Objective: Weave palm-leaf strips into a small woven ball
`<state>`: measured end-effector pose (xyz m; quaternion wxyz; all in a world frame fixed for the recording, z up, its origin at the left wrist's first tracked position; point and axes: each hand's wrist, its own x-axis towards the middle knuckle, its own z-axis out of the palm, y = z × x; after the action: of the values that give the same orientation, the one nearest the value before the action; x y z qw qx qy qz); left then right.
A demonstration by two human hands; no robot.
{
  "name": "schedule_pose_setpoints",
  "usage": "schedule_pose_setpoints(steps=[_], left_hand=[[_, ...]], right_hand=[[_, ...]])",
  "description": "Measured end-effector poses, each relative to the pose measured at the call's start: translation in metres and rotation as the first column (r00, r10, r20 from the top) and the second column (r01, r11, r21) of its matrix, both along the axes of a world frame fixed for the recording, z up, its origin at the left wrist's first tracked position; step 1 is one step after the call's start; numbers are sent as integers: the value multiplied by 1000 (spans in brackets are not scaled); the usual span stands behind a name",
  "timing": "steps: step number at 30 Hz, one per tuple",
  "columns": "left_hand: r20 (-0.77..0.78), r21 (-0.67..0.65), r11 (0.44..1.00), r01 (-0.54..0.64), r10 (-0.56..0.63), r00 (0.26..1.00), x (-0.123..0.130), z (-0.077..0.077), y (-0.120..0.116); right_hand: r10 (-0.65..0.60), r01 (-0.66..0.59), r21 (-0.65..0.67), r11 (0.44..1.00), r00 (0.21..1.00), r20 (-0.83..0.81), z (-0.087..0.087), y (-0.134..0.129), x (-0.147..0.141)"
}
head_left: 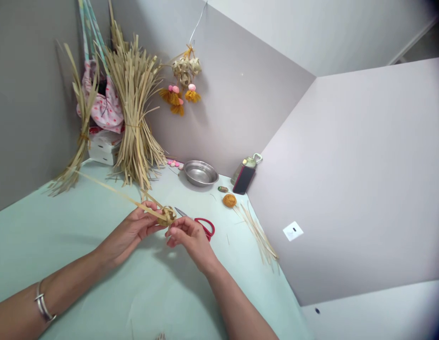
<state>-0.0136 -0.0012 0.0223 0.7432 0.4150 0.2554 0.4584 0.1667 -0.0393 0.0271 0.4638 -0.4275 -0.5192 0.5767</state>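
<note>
At the centre of the tabletop (141, 288), the left hand (136, 231) and the right hand (191, 238) grasp between them a small woven ball (167, 216), straw-coloured and roundish with open gaps, from which long flat strips extend toward ten o'clock. At one o'clock from it stands a shallow round metal bowl (201, 174), its inside silvery and shiny.

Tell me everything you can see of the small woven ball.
The woven ball is roundish and golden tan, its flat strips, straw-like or leaf-like, crossing with gaps between. It looks unfinished: long loose strips run off toward the upper left. The left hand grips its left side; the right hand pinches its lower right edge, apparently above the pale green table.
</note>
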Motion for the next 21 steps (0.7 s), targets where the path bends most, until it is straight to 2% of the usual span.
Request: schedule_pose_setpoints(steps=[3, 6, 10, 17, 21], left_hand=[[-23, 14, 1000, -9, 10, 1000, 1, 1, -2], [-35, 35, 998, 62, -60, 998, 0, 5, -2], [-46, 51, 985, 164, -161, 986, -2, 11, 0], [-168, 57, 972, 228, -215, 962, -4, 24, -5], [-140, 62, 963, 261, -250, 958, -4, 24, -7]], right_hand=[[-22, 21, -18, 1000, 999, -41, -2, 2, -2], [-58, 58, -4, 998, 996, -66, -1, 2, -2], [-106, 107, 40, 993, 994, -19, 0, 1, -2], [-170, 168, 105, 980, 985, 17, -9, 2, -2], [-207, 190, 162, 968, 974, 96, -13, 2, 0]])
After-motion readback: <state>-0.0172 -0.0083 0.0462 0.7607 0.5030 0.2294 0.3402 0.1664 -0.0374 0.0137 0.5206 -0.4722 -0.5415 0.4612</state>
